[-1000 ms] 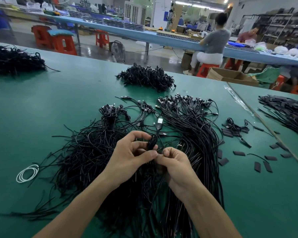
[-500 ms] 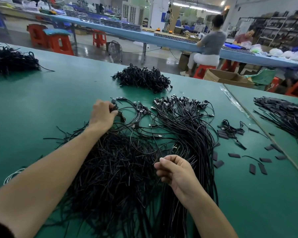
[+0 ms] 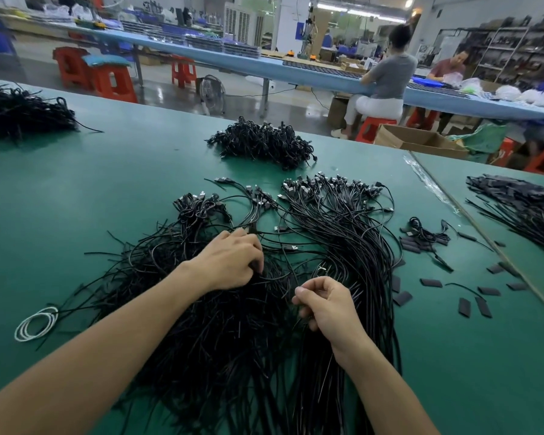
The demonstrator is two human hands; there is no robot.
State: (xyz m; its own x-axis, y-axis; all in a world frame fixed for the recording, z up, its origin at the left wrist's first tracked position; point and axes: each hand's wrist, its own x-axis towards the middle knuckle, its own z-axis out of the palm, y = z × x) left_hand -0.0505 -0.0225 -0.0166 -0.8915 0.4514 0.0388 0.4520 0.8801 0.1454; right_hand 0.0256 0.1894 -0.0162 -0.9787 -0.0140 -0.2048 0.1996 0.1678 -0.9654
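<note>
Head view: L hand (image 3: 230, 262) on wire pile (image 3: 343, 246), fingers bent, pinching one wire (image 3: 257, 266). R hand (image 3: 324, 304) on pile too, curled; can't tell if holding.

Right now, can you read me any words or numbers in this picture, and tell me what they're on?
No words or numbers can be read anywhere.
Blue sign on the far pillar: too small and blurred to read.
Box: no print shows.
Cables, black strips and table: no labels on them.
</note>
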